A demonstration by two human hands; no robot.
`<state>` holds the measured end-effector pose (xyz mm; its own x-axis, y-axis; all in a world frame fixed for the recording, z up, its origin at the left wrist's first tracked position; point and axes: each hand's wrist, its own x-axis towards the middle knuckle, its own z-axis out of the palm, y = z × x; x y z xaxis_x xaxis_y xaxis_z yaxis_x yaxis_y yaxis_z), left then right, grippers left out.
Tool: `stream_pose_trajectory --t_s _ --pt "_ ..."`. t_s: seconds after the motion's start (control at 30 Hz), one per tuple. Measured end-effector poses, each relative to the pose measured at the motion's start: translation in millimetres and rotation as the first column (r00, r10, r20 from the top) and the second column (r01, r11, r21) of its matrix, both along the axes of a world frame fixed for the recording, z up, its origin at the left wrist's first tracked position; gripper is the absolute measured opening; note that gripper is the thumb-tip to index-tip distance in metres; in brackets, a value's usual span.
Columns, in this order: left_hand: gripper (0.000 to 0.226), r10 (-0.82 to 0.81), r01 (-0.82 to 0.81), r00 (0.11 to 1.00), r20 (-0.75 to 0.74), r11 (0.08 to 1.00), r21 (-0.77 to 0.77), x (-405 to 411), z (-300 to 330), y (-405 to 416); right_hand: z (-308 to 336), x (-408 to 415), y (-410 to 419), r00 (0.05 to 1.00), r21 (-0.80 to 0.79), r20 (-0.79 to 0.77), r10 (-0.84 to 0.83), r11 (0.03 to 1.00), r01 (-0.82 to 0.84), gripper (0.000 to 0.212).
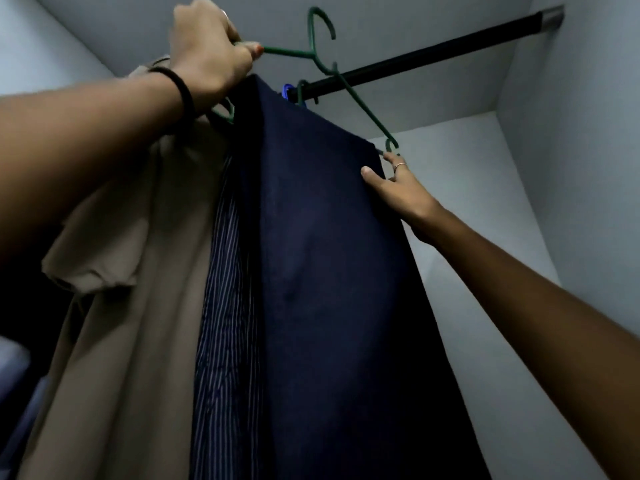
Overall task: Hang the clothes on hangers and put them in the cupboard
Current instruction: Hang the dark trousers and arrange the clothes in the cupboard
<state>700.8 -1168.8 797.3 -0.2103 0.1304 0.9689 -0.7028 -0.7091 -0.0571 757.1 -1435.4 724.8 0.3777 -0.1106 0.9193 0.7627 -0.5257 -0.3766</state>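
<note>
Gripping green hanger (360, 109) below rail (415, 60)

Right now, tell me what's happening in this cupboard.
A person is hanging navy trousers on a green hanger. The left hand grips one end of it, and the right hand holds the other end and the cloth. Its hook is not yet on the rail. A beige garment and a striped shirt hang alongside.

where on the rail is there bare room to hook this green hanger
Free: the black rail from the navy garment right to its bracket. Crowded: the left end, with hanging hooks, striped shirt and beige garment.
</note>
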Motion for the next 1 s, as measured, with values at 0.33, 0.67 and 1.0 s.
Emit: stream_pose_trajectory --t_s 0.33,0.67,1.0 --pt "0.037 0.067 -0.067 0.998 -0.008 0.997 -0.024 17.8 16.4 -21.9 -25.8 28.4 5.2 0.996 -0.074 -0.002 -0.093 0.993 0.093 0.066" --pt "0.038 0.138 -0.138 0.987 -0.078 0.99 0.011 37.0 11.0 -50.8 -48.5 39.5 -5.6 0.99 -0.076 -0.059 -0.124 0.99 0.12 0.064" --pt "0.042 0.044 -0.031 0.992 -0.12 0.994 0.105 41.9 1.0 -40.3 -65.8 49.5 -3.1 0.994 -0.072 -0.011 -0.109 0.992 0.107 0.065"
